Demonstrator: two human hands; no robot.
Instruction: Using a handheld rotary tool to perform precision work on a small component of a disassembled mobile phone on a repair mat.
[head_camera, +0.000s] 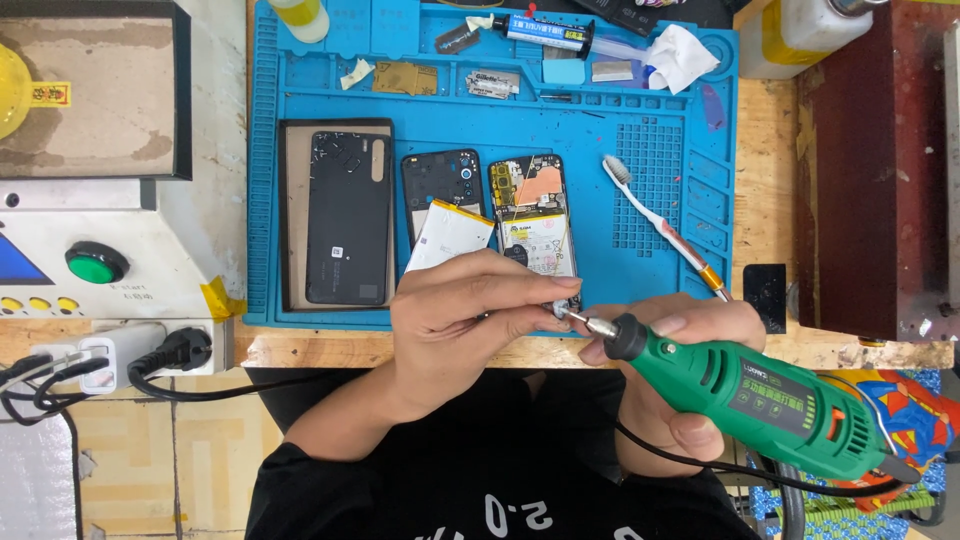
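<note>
Rotary tool (760, 390), green with a black cord, lies gripped in the right hand (680, 370) over the table's (780, 130) front edge, its bit pointing left at a small part (556, 311); the left hand (470, 315) pinches that part between closed fingertips, just below an opened phone (533, 225) on the blue mat (650, 180); a battery (448, 235) leans beside it; a toothbrush (655, 220) lies to the right; a black back cover (347, 218) rests further left.

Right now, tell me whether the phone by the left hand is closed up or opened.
Opened. The phone lies on the blue mat with its back off, orange plate and battery exposed, just beyond the left hand.
</note>
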